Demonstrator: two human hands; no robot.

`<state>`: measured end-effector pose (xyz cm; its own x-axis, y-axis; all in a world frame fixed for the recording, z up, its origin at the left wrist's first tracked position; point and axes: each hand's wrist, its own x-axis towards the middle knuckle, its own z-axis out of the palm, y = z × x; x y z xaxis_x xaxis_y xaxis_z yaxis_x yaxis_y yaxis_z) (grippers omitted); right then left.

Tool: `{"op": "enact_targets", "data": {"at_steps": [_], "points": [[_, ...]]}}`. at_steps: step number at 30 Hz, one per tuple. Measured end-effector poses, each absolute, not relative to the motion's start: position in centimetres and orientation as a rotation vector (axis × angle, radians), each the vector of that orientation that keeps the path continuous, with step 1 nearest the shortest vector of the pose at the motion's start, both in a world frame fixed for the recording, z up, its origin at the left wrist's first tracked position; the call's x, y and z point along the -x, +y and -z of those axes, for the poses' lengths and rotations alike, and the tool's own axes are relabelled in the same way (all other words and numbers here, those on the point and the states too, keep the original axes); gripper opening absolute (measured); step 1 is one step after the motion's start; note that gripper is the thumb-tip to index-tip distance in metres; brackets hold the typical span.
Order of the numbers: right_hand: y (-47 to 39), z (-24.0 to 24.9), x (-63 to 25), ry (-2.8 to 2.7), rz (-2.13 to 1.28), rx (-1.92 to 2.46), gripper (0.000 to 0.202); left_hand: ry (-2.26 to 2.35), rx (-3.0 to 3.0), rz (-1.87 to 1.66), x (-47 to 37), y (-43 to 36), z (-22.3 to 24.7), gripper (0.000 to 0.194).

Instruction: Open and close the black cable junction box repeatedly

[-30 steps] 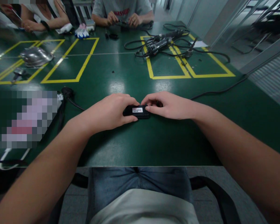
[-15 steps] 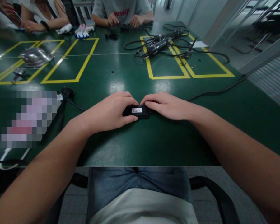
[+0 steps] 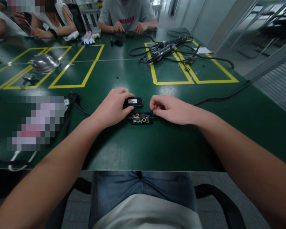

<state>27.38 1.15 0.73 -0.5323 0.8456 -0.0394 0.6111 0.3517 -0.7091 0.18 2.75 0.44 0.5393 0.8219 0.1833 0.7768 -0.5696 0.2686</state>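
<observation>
My left hand [image 3: 114,106] grips a black plastic cover [image 3: 138,102] with a white label, thumb on the near edge and fingers on the far edge. Just below it on the green table lies the lower half of the black case, its circuit board [image 3: 141,118] exposed, with copper coils and coloured parts showing. A cable runs out of the case at each side. My right hand [image 3: 165,108] is beside the board's right end, fingers curled in; whether anything is between them is hidden.
A black plug [image 3: 74,97] and a blurred-out package [image 3: 39,124] lie to the left. Farther off are a shiny metal housing [image 3: 44,62], yellow tape rectangles and a tangle of black tools with cables [image 3: 163,52]. A co-worker's hands [image 3: 140,28] work across the table.
The cover has come off the case and moved up and slightly left with my left hand, exposing the circuit board. My right hand's fingers have curled in, away from the case.
</observation>
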Motion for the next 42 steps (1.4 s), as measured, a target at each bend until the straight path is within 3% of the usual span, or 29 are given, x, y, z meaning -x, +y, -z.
{"op": "enact_targets", "data": {"at_steps": [5,8,13,17,27,34,42], "points": [[0.7,-1.6,-27.4,-2.357,-1.013,1.261,0.008,1.388,-2.596,-0.445,-0.3,2.9,-0.4,0.045],[0.4,-1.9,-27.6,-2.372,-1.026,1.234,0.012,1.354,-2.534,-0.522,0.0,2.4,-1.7,0.030],[0.2,-1.9,-27.6,-2.389,-1.048,1.241,0.014,1.117,-2.276,-0.121,0.7,1.3,-3.8,0.019],[0.1,-2.0,-27.4,-2.429,-1.013,1.276,0.014,1.090,-2.247,-0.042,0.7,1.0,-4.1,0.012],[-0.2,-2.0,-27.1,-2.474,-0.889,1.265,0.014,1.094,-2.217,-0.010,0.6,1.1,-4.4,0.017],[-0.1,-2.8,-27.5,-2.393,-1.052,1.213,0.004,1.017,-2.228,-0.054,1.3,1.3,-4.9,0.017],[0.3,-2.7,-27.9,-2.370,-1.166,1.227,0.006,0.999,-2.219,-0.022,1.6,1.6,-4.7,0.017]]}}
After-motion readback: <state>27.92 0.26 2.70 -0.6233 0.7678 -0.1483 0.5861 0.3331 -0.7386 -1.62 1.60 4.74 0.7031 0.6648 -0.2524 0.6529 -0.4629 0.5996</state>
